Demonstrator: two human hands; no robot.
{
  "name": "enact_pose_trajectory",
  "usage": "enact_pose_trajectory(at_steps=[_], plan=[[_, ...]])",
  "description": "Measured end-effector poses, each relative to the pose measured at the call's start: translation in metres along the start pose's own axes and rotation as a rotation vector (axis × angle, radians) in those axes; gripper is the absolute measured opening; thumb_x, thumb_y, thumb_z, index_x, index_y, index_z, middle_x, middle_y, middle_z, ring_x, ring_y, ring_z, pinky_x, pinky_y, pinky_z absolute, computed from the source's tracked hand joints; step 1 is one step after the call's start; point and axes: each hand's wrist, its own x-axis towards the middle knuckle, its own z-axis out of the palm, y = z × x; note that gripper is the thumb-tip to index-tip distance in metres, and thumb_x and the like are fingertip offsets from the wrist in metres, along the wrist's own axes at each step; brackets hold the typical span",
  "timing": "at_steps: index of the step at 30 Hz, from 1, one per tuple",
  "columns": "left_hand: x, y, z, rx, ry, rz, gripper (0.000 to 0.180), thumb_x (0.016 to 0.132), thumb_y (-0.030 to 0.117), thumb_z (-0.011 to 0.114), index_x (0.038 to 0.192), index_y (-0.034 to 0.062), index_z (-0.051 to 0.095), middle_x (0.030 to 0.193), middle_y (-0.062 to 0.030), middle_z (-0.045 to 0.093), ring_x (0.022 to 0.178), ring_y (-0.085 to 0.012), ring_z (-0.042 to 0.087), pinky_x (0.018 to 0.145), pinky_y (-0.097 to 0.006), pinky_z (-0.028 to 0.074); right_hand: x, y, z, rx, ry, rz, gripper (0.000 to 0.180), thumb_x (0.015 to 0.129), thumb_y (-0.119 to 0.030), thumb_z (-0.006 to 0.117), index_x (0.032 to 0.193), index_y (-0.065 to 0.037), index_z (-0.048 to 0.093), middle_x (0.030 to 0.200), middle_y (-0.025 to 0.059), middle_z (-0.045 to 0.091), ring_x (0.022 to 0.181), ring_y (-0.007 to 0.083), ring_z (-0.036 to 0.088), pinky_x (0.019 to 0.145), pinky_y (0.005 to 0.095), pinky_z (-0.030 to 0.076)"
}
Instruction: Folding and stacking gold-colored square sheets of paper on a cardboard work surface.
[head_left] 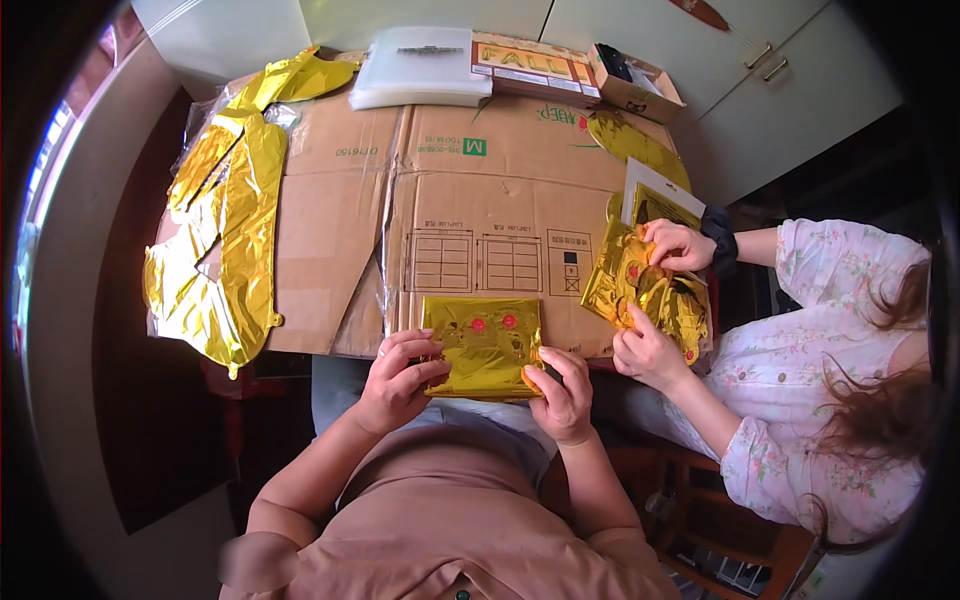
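Note:
A gold foil balloon (482,355), folded into a flat rectangle with two small red dots, lies at the near edge of the cardboard. My left hand (400,378) grips its left edge, thumb and fingers closed on the foil. On the opposite edge my right hand (564,392) pinches the lower corner. To the right, another person's two hands (655,350) work on a crinkled gold foil piece (640,275), also marked with red dots. Unfolded gold foil balloons (235,255) are spread along the left side of the cardboard.
The flattened brown cardboard (330,210) covers the tabletop. Along its back edge stand a stack of transparent plastic sleeves (420,75), printed packages (535,70) and a small open box (637,85). More gold foil (635,143) lies at the far right, near a white card (655,178).

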Motion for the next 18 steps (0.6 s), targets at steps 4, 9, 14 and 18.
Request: enact_pose_trajectory(at_steps=[4, 9, 14, 18], plan=[[-0.005, -0.001, 0.001, 0.055, 0.0, 0.021, 0.043, 0.072, -0.007, 0.079, 0.11, 0.0089, 0.067, 0.117, -0.0116, 0.063, 0.116, -0.0361, 0.062, 0.098, -0.047, 0.052, 0.002, -0.001, -0.002, -0.016, -0.001, -0.022, 0.044, 0.071, 0.01, 0.071, 0.112, -0.009, 0.07, 0.121, 0.0134, 0.064, 0.108, 0.0352, 0.067, 0.09, 0.0447, 0.056], [-0.013, -0.002, 0.004, 0.087, 0.029, 0.042, 0.045, 0.071, -0.007, 0.078, 0.111, 0.0099, 0.065, 0.119, -0.0122, 0.062, 0.116, -0.0371, 0.061, 0.099, -0.048, 0.052, 0.003, 0.001, -0.001, -0.016, -0.01, -0.026, 0.045, 0.071, 0.01, 0.071, 0.112, -0.009, 0.07, 0.122, 0.0133, 0.064, 0.109, 0.0349, 0.066, 0.09, 0.0451, 0.055], [-0.013, -0.003, 0.005, 0.082, 0.029, 0.045, 0.045, 0.07, -0.007, 0.079, 0.109, 0.0101, 0.066, 0.119, -0.0116, 0.062, 0.117, -0.0373, 0.06, 0.099, -0.048, 0.052, 0.004, 0.002, -0.001, -0.012, -0.006, -0.024, 0.045, 0.071, 0.01, 0.071, 0.111, -0.009, 0.07, 0.122, 0.0135, 0.064, 0.108, 0.0349, 0.066, 0.09, 0.0451, 0.055], [-0.011, -0.002, 0.004, 0.081, 0.013, 0.043, 0.042, 0.068, -0.005, 0.08, 0.105, 0.0101, 0.068, 0.117, -0.0112, 0.062, 0.117, -0.0376, 0.06, 0.098, -0.048, 0.052, 0.005, 0.003, -0.001, -0.007, -0.005, -0.018, 0.044, 0.071, 0.01, 0.071, 0.111, -0.009, 0.07, 0.122, 0.0136, 0.064, 0.108, 0.035, 0.066, 0.09, 0.0452, 0.055]])
